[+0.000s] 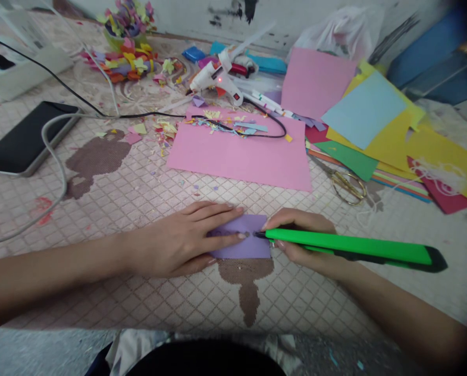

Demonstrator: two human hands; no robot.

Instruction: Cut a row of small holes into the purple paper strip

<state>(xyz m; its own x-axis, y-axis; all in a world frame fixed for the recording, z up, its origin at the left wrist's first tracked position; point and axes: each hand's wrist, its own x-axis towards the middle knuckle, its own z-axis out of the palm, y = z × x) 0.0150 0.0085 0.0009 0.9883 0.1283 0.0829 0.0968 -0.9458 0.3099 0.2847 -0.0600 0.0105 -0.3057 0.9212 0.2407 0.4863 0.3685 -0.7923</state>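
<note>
A small purple sheet of paper (pixel 259 250) lies flat on the patterned tablecloth in front of me. My left hand (pixel 186 237) rests on its left part, palm down with the fingers spread. In my right hand (pixel 300 224) I grip what looks like a green utility knife (pixel 351 245) with a black end. Its dark tip meets the paper near the right edge, beside my left fingertips. Small dark marks or openings show in the paper there; I cannot tell which.
Beyond the hands lies a pink sheet (pixel 241 162) with paper scraps and a black cable. A white glue gun (pixel 220 75) stands behind it. Gold-handled scissors (pixel 347 185) and coloured papers (pixel 369 109) lie to the right. A phone (pixel 30 136) and a white cable (pixel 53 151) are at left.
</note>
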